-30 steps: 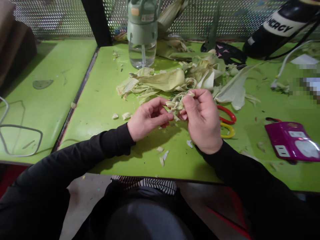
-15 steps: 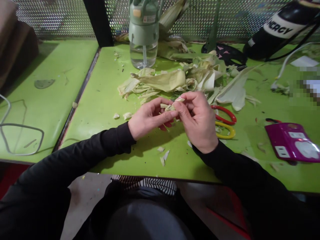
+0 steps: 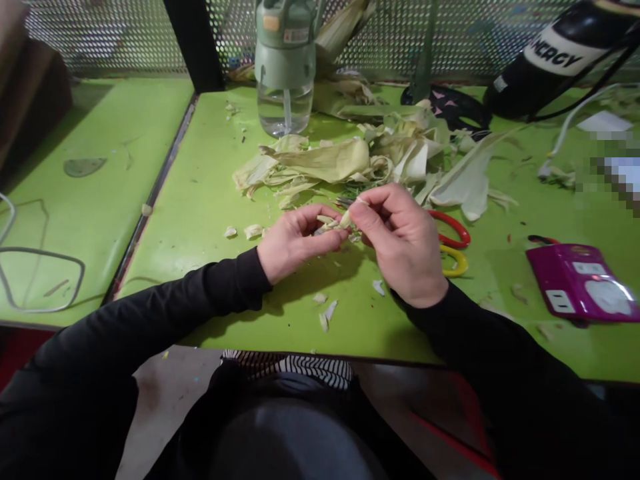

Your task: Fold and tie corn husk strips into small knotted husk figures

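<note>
Over the green table [image 3: 290, 320], my left hand [image 3: 300, 243] is closed on a small bundle of pale corn husk pieces [image 3: 327, 223], between thumb and fingers. My right hand [image 3: 403, 243] pinches a small corn husk strip [image 3: 346, 219] at its upper end, close to the left fingertips. Behind both hands lies a heap of dry corn husks [image 3: 325, 160]. Scissors with a red handle [image 3: 455, 229] and a yellow handle [image 3: 456, 261] lie beside the right hand, which partly hides them; their blade tips [image 3: 345, 201] show beyond the fingers.
A green water bottle [image 3: 285, 73] stands behind the husks. At the right lie a purple power socket box [image 3: 583, 280] and a black bottle [image 3: 550, 63]. Husk scraps [image 3: 327, 313] dot the table near its front edge. A mesh partition [image 3: 390, 40] closes off the back.
My right hand has drawn slightly right, away from the left hand, with the husk strip in its pinch. More of the scissor blade tips shows. The view has shifted a little.
</note>
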